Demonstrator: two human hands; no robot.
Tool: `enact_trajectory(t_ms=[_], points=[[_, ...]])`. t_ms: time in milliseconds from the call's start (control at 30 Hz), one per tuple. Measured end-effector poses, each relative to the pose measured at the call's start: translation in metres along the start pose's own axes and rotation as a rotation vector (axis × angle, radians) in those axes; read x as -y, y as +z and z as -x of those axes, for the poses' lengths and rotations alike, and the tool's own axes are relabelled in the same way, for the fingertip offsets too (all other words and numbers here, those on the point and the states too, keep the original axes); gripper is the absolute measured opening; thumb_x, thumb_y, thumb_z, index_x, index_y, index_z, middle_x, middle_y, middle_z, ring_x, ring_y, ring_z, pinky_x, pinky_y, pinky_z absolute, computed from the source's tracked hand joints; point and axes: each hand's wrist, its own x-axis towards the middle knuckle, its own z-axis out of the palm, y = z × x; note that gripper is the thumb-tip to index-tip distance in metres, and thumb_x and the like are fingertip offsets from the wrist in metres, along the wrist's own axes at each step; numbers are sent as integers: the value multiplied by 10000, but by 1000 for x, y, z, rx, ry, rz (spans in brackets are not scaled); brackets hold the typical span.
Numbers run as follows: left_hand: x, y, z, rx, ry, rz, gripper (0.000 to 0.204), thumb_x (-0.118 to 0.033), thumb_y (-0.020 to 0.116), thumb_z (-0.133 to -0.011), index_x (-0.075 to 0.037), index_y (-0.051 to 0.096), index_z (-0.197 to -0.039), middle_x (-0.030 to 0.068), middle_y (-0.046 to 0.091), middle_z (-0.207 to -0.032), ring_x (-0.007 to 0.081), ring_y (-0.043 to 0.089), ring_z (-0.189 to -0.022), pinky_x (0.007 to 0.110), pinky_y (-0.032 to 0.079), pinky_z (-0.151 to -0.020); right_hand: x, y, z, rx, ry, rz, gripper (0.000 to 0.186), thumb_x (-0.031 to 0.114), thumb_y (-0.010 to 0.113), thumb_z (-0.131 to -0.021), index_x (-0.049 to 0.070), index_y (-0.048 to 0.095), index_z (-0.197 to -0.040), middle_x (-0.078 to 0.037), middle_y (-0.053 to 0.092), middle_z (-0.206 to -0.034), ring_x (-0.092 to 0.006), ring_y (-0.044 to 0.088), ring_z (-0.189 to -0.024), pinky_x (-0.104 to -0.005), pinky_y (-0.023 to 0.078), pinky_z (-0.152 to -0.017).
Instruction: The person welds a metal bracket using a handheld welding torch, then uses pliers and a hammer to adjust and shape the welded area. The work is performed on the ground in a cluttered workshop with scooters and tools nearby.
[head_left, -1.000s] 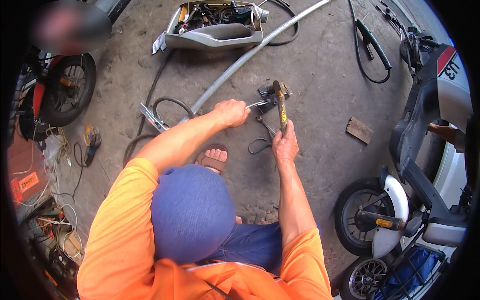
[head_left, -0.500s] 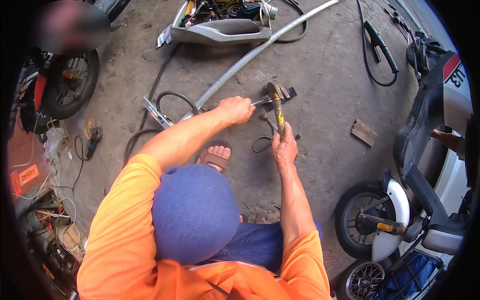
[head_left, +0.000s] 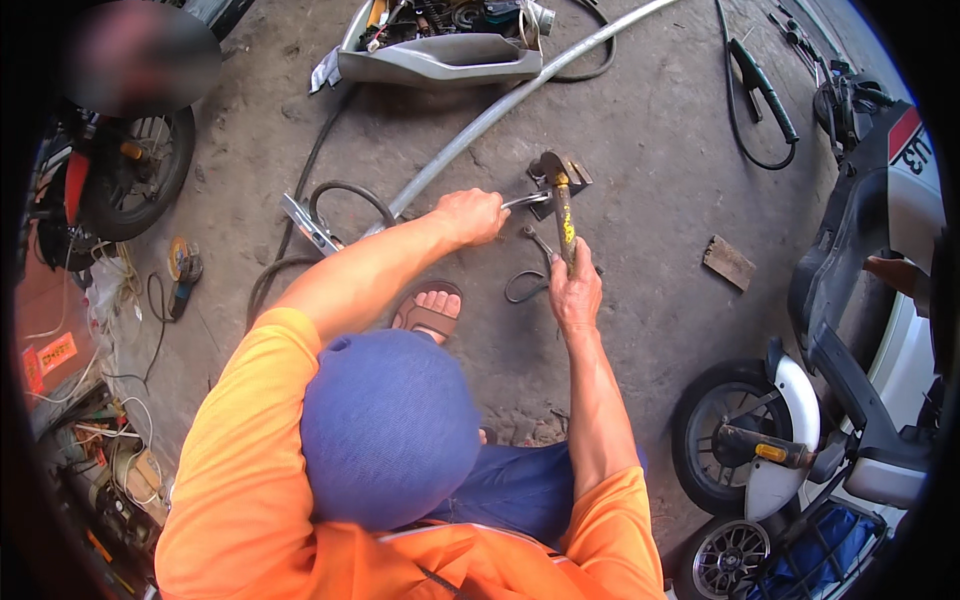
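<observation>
My left hand (head_left: pixel 472 215) is closed on a thin steel tool (head_left: pixel 523 200) whose far end reaches a dark metal block or bracket (head_left: pixel 578 178) on the ground. My right hand (head_left: pixel 575 282) grips the yellow-marked handle of a hammer (head_left: pixel 563 210); its head is over that metal piece, partly covering it, and I cannot tell whether they touch. A wrench (head_left: pixel 533 236) lies just below, beside a dark looped strap or hose (head_left: pixel 525 288). A silver tool (head_left: pixel 315 225) lies among black hoses to the left.
A long metal pipe (head_left: pixel 455 150), gray vehicle housing (head_left: pixel 440 60), wood scrap (head_left: pixel 728 262), angle grinder (head_left: pixel 183 280) and pump (head_left: pixel 760 100) lie around. Motorbikes stand left (head_left: pixel 140 180) and right (head_left: pixel 850 300); another person's hand (head_left: pixel 890 272) shows at far right.
The view has shifted slightly since a second ago. Since half a second ago, the hammer and my right hand have moved a little up and right. Both hands keep their grips.
</observation>
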Motion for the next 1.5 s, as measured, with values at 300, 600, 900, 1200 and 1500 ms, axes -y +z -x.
enact_trajectory(t_ms=[300, 600, 900, 1200, 1500], points=[[2, -5, -4, 16, 18, -16, 381, -364, 475, -959, -18, 622, -1022, 241, 671, -978, 424, 639, -951, 512, 507, -817, 11, -14, -10, -138, -4, -61, 400, 239, 610, -882, 137, 512, -1256, -207, 672, -973, -430, 641, -906, -498, 498, -757], [1, -4, -6, -3, 39, -54, 361, -352, 483, -958, -19, 616, -996, 237, 674, -950, 419, 646, -922, 516, 512, -795, -6, -9, -21, -94, -18, 140, 462, 252, 595, -869, 164, 476, -1306, -161, 648, -1037, -398, 638, -920, -502, 505, -761], [4, -5, -5, -16, 69, -77, 357, -355, 494, -953, -24, 622, -992, 223, 679, -932, 414, 651, -905, 512, 516, -788, 3, -15, -25, -114, -26, 159, 476, 249, 586, -872, 159, 454, -1321, -147, 644, -1056, -398, 638, -915, -512, 507, -750], [2, -9, -10, 8, 65, -112, 361, -357, 501, -952, -19, 626, -985, 223, 680, -924, 408, 655, -905, 516, 516, -772, -7, -8, -27, -100, -33, 213, 477, 212, 591, -874, 132, 451, -1323, -156, 640, -1063, -395, 642, -917, -496, 514, -737], [-4, -17, -13, 13, 94, -146, 360, -354, 515, -945, -15, 631, -984, 229, 681, -937, 412, 659, -901, 508, 527, -776, -7, -5, -20, -139, -16, 219, 478, 216, 562, -880, 118, 444, -1333, -175, 636, -1054, -403, 647, -890, -503, 519, -730]])
